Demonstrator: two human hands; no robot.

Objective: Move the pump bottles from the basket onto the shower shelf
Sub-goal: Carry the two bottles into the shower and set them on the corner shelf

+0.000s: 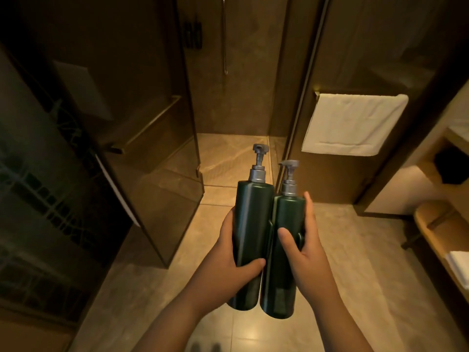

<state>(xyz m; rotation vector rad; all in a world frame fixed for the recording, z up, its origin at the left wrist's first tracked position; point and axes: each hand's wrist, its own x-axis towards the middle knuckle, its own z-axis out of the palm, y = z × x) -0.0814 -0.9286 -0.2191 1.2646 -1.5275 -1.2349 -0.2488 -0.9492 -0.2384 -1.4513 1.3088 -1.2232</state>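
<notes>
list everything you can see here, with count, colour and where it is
pump bottles: 2, dark green with grey pumps, side by side in the middle, held above the floor
hanging towel: 1, white, on a rail at the right
glass door: 1, tinted brown, left of the shower opening
metal rod: 1, silver, upright on the far shower wall
wooden shelf: 1, light brown, right edge
folded towel: 1, white, on the wooden shelf, lower right
floor: 1, beige tiles, underfoot
left hand: 1, grips the left bottle
right hand: 1, grips the right bottle
</notes>
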